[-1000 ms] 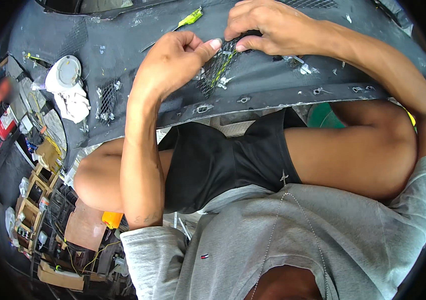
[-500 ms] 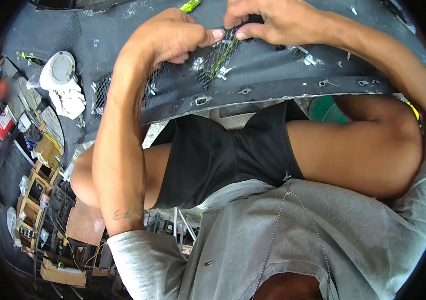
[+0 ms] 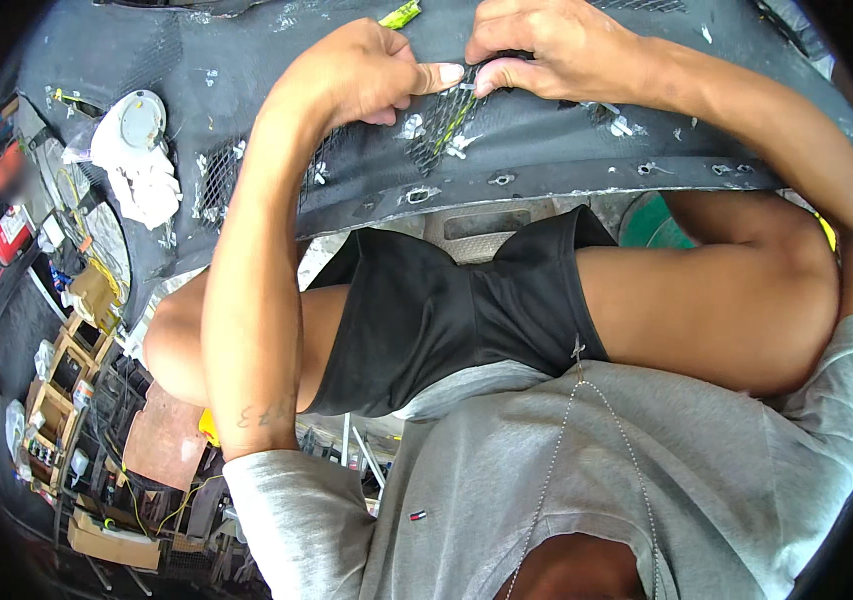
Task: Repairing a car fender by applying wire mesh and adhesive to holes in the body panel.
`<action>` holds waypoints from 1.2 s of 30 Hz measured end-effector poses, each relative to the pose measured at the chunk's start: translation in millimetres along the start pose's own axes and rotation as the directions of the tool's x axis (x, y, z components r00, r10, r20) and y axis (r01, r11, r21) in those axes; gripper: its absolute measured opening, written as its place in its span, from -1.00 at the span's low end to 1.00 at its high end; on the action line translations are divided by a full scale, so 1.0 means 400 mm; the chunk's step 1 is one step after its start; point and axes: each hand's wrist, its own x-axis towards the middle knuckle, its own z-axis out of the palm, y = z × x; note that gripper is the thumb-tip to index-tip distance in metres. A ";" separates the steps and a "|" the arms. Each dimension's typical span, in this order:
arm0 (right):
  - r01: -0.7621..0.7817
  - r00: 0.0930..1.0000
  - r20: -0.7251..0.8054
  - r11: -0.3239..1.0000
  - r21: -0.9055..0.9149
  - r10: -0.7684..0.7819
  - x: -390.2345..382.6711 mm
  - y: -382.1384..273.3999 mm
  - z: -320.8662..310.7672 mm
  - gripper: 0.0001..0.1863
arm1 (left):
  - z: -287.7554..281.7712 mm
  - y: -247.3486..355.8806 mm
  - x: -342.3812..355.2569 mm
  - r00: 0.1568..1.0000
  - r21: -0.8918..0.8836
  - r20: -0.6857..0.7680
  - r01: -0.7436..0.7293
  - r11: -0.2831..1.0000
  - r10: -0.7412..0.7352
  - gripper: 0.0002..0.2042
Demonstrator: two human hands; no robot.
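The mesh (image 3: 431,148) is black and diamond-patterned, the panel (image 3: 239,72) dark grey.

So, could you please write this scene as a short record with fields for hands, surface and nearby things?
Left hand: thumb at upper end of black mesh section; grip unclear
Right hand: thumb and fingers curled there; grip unclear
Along mesh: thin yellow-green strip
Surface: large dark-grey panel
Panel's left: white cup with round grey lid, crumpled white tissue
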 end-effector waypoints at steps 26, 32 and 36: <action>-0.880 0.366 0.522 0.468 -0.074 0.770 0.205 -0.037 -0.024 -0.73 | 0.247 -0.124 -0.283 0.652 0.445 -0.573 -0.260 0.857 0.496 -0.78; -0.962 0.147 0.459 0.234 -0.138 0.876 0.213 -0.041 -0.021 -0.70 | 0.241 -0.125 -0.264 0.578 0.428 -0.631 -0.297 0.853 0.518 -0.92; -0.922 0.109 0.476 0.268 -0.280 0.873 0.221 -0.001 -0.003 -0.69 | 0.237 -0.129 -0.265 0.565 0.428 -0.636 -0.308 0.850 0.526 -0.94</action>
